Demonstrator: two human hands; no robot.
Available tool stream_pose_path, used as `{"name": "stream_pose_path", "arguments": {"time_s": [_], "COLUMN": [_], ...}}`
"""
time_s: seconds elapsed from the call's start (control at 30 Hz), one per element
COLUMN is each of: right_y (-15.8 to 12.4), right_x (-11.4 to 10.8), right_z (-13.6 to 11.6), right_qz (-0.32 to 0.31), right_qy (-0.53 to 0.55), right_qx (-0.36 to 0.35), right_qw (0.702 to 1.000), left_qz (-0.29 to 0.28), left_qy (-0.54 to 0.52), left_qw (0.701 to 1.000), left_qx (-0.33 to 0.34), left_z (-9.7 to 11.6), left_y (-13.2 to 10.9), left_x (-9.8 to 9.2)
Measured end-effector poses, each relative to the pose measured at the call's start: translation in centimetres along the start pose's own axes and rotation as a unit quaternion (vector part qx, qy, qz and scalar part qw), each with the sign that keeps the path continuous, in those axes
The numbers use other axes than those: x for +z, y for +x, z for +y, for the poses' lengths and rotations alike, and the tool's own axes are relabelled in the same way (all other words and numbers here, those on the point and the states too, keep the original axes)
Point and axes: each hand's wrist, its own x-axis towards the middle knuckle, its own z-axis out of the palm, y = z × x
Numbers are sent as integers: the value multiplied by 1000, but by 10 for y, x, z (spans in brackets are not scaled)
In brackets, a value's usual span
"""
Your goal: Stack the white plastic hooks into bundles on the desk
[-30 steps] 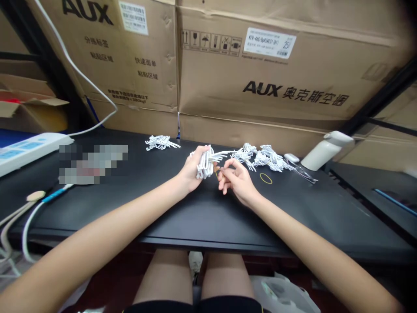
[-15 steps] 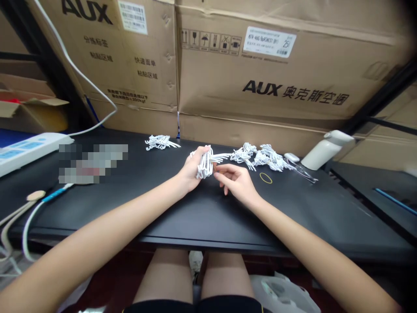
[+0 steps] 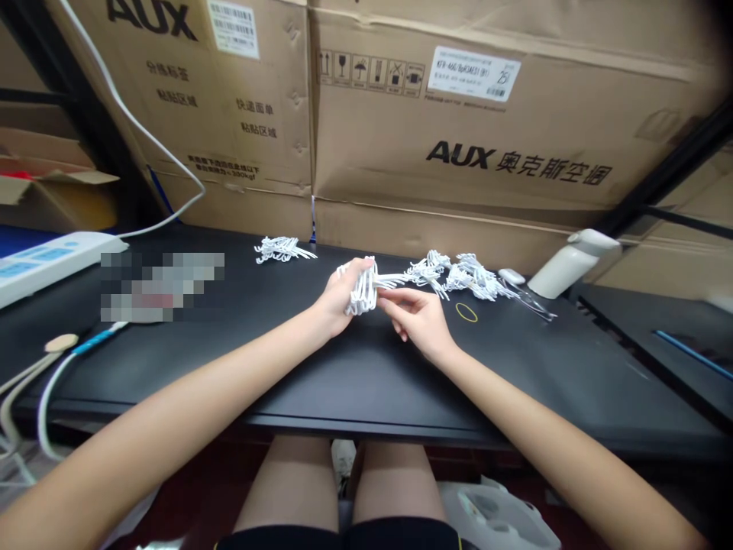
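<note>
Both hands met over the middle of the black bench (image 3: 355, 382): the left hand (image 3: 337, 299) gripped a bunch of small white hangers (image 3: 362, 289), and the right hand (image 3: 417, 315) pinched at the bunch's side, fingers narrow. Keeping the hooks lined up and squeezed tight would likely make binding easier. Half a second before, the right fingers had been just apart. Beyond lay a yellow rubber band (image 3: 466, 312), loose hangers (image 3: 458, 276), and cardboard boxes (image 3: 458, 137).

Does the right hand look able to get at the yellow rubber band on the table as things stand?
Probably yes. The yellow rubber band lies flat on bare black table just right of the right hand, with nothing between them; the loose white hooks lie behind it.
</note>
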Motion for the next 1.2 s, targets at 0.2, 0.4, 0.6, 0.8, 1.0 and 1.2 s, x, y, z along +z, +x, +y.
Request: {"name": "stream_pose_path", "arguments": {"time_s": [0.2, 0.4, 0.6, 0.8, 1.0, 1.2], "right_y": [-1, 0, -2, -4, -1, -5], "right_x": [0, -1, -1, -5, -8, -7], "right_z": [-4, -12, -12, -13, -9, -12], "right_qz": [-16, -32, -32, -26, -36, -32], "right_qy": [-52, -19, -70, -235, -340, -340], "right_qx": [-18, -41, -141, -268, -360, -416], "right_qw": [998, 998, 987, 934, 868, 843], "left_qz": [-47, -98, -122, -77, -57, -48], "left_qy": [2, -48, -77, -47, -28, -50], "left_qw": [999, 994, 989, 996, 997, 996], "left_qx": [6, -19, -18, -1, -33, -48], "left_z": [0, 10, 21, 16, 10, 9], "left_y": [0, -4, -9, -6, -5, -6], "left_x": [-1, -1, 1, 1, 3, 4]}}
